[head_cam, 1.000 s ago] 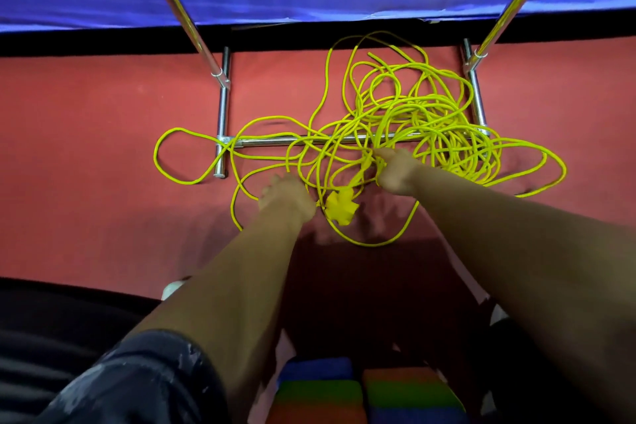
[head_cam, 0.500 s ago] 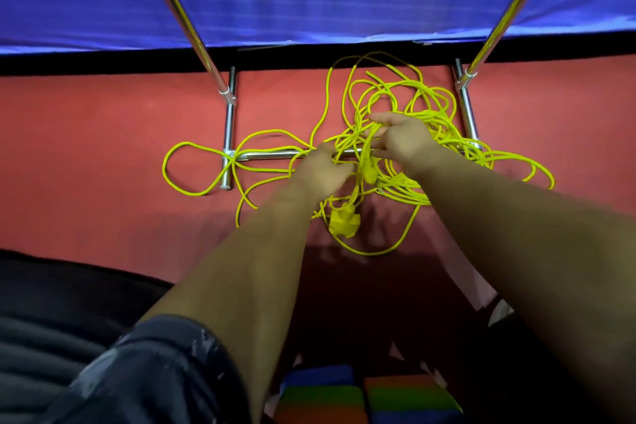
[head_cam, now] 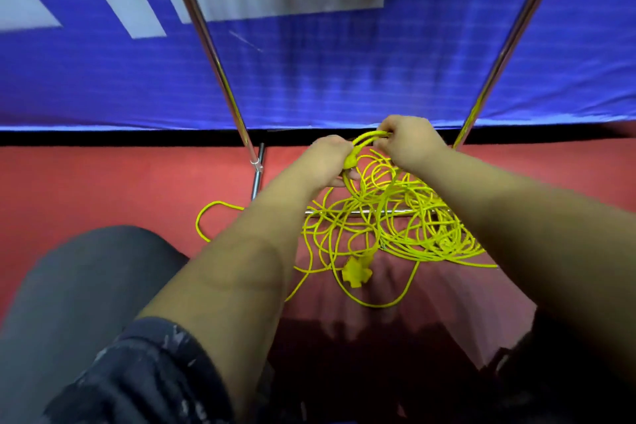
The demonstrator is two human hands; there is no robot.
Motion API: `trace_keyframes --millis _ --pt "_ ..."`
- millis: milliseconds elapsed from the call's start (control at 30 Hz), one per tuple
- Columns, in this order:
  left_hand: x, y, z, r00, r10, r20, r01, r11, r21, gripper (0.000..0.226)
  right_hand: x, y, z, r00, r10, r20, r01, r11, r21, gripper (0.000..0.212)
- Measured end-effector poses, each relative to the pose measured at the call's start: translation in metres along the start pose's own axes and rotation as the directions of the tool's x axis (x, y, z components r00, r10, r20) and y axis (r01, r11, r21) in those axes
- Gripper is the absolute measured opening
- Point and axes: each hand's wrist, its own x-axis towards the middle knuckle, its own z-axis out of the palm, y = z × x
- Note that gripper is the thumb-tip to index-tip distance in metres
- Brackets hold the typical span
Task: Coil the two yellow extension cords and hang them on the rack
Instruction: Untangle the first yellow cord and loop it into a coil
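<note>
Your left hand (head_cam: 325,162) sits near the middle of the view, its grip curled round a moulded yellow plug end (head_cam: 351,160) and the cord that leaves it. Your right hand (head_cam: 411,144), just beside it at two o'clock, holds its grip pinched on a short arc of the same yellow cord (head_cam: 370,136), which bridges the gap between the two hands. Both hands hold that stretch above the floor. The tangled yellow extension cords (head_cam: 395,227) lie in one loose heap on the red carpet floor (head_cam: 103,189), at five o'clock from your hands, and you cannot tell one cord from the other in the knot. The heap lies across the low crossbar of the chrome tube rack (head_cam: 378,211), whose two shiny uprights slant up to eleven o'clock and one o'clock. A single loop strays out of the heap at nine o'clock, onto bare carpet. A flat yellow multi-socket end (head_cam: 356,272) lies on the carpet at the heap's six o'clock edge. Behind the rack hangs a blue banner with pale lettering (head_cam: 344,79). Your dark trouser leg (head_cam: 86,286) fills the view at eight o'clock, and a dark speckled sleeve (head_cam: 144,372) covers your left upper arm.
</note>
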Motion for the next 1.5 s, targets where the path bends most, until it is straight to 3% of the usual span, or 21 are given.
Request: trace_keyframes --millis 133,267,333,433,567,733,933,1100,1267,1367,1433,1500 --pt "-0.02 0.038 -0.036 0.988 0.155 -0.01 -0.151 0.972 0.181 0.039 0.001 -0.024 -0.045 0.994 -0.106 -0.042 0.098 0.983 -0.158 0.034" --pt "-0.043 0.069 -0.071 0.956 0.292 0.013 -0.285 0.922 0.261 0.055 0.0 -0.057 -0.083 0.98 -0.194 -0.036 0.189 0.976 -0.112 0.025" --pt "-0.051 0.086 -0.087 0.94 0.334 0.064 -0.339 0.908 0.246 0.044 -0.003 -0.071 -0.101 0.979 -0.194 -0.056 0.191 0.98 -0.062 0.016" --pt "-0.06 0.111 -0.108 0.914 0.396 0.089 -0.406 0.884 0.231 0.023 -0.009 -0.085 -0.123 0.974 -0.205 -0.092 0.208 0.978 0.016 0.019" --pt "-0.071 0.137 -0.124 0.907 0.414 0.073 -0.419 0.876 0.238 0.018 -0.019 -0.1 -0.151 0.974 -0.186 -0.131 0.207 0.965 0.163 0.021" --pt "-0.074 0.161 -0.125 0.893 0.449 -0.043 -0.409 0.846 0.342 0.015 -0.04 -0.111 -0.175 0.971 -0.172 -0.164 0.223 0.898 0.38 0.029" --pt "-0.077 0.138 -0.105 0.8 0.543 -0.256 -0.371 0.782 0.501 0.012 -0.053 -0.099 -0.153 0.993 -0.114 -0.045 0.116 0.769 0.629 0.035" --pt "-0.067 0.079 -0.102 0.855 0.392 -0.34 -0.248 0.884 0.396 0.007 -0.048 -0.073 -0.105 0.996 -0.068 0.056 0.001 0.642 0.766 0.03" --pt "-0.058 0.082 -0.1 0.889 0.114 -0.444 -0.111 0.993 0.032 0.016 -0.041 -0.072 -0.103 0.999 0.031 -0.008 -0.014 0.656 0.755 0.026" --pt "-0.049 0.08 -0.097 0.898 -0.065 -0.436 -0.033 0.976 -0.213 0.023 -0.038 -0.065 -0.111 0.993 0.098 -0.072 -0.02 0.718 0.696 0.014" --pt "-0.042 0.078 -0.096 0.898 -0.104 -0.427 -0.028 0.956 -0.293 0.024 -0.036 -0.056 -0.111 0.99 0.133 -0.041 -0.077 0.77 0.634 0.044" --pt "-0.037 0.077 -0.095 0.901 -0.133 -0.413 -0.02 0.938 -0.347 0.023 -0.036 -0.053 -0.109 0.989 0.131 0.066 -0.142 0.743 0.654 0.048"
